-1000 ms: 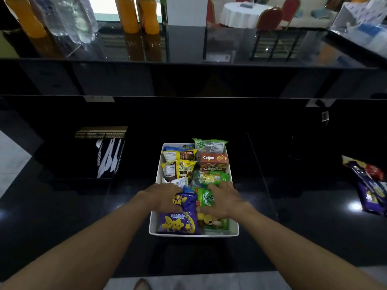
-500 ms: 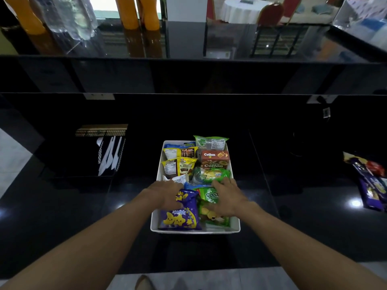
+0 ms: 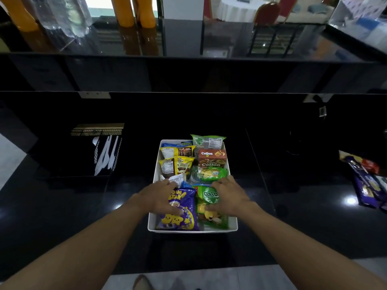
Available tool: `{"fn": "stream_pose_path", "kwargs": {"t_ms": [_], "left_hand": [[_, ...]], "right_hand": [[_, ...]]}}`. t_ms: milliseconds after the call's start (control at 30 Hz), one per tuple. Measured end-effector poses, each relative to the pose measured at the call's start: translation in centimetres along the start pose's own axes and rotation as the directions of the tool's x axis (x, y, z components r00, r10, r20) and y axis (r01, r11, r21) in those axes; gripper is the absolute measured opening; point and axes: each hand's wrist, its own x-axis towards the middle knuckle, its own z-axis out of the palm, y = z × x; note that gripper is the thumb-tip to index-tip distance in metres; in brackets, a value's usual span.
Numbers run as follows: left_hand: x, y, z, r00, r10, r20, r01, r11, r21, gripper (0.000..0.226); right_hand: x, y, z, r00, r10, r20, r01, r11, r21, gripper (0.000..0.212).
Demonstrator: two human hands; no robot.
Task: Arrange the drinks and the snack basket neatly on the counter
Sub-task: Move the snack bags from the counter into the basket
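Observation:
A white snack basket (image 3: 234, 226) sits on the lower black counter (image 3: 62, 216), full of upright snack packs. My left hand (image 3: 159, 195) grips the purple star snack pack (image 3: 182, 220) at the basket's front left, fingers over its top and thumb on its face. My right hand (image 3: 229, 197) grips the green snack pack (image 3: 208, 195) beside it in the same way. Behind them stand a brown Collon box (image 3: 212, 158) and yellow packs (image 3: 178, 164). Orange drink bottles (image 3: 134, 11) and clear water bottles (image 3: 62, 15) stand on the raised glossy counter far behind.
A black mesh holder with white plastic cutlery (image 3: 104, 158) stands left of the basket. Loose snack packs (image 3: 366, 185) lie at the right edge of the counter. A pale box (image 3: 360, 15) sits on the upper counter at far right. The counter's front edge runs just below the basket.
Both hands stay on the two front packs; the thumbs have come down over the packs' faces. The basket has barely shifted.

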Motion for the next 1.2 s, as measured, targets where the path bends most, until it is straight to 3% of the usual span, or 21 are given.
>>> {"fn": "stream_pose_path", "kwargs": {"t_ms": [200, 433, 567, 833, 1033, 1200], "left_hand": [[0.2, 0.5, 1.5, 0.994, -0.021, -0.103, 0.036, 0.990, 0.138, 0.099], [-0.3, 0.3, 0.5, 0.994, -0.049, -0.101, 0.053, 0.998, 0.039, 0.102], [-0.9, 0.5, -1.2, 0.984, -0.032, -0.174, 0.043, 0.997, 0.059, 0.094], [-2.5, 0.7, -6.9, 0.896, -0.011, -0.444, 0.092, 0.982, 0.163, 0.071], [-4.3, 0.7, -12.5, 0.831, -0.059, -0.553, 0.178, 0.970, 0.164, 0.070], [-6.7, 0.5, -16.7, 0.775, -0.090, -0.625, 0.200, 0.974, 0.109, 0.070]], "right_hand": [[0.1, -0.3, 0.2, 0.999, 0.009, -0.035, -0.012, 0.997, -0.077, 0.087], [-0.1, 0.5, -0.4, 1.000, -0.003, 0.012, 0.003, 1.000, 0.029, 0.096], [-0.2, 0.3, -1.9, 0.998, -0.025, -0.056, 0.027, 0.999, 0.042, 0.090], [0.4, -2.5, -8.3, 0.971, -0.085, -0.225, 0.106, 0.991, 0.085, 0.081], [1.4, -4.7, -13.8, 0.969, -0.090, -0.232, 0.113, 0.990, 0.086, 0.090], [2.0, -6.2, -17.2, 0.934, -0.162, -0.319, 0.197, 0.977, 0.081, 0.092]]}}
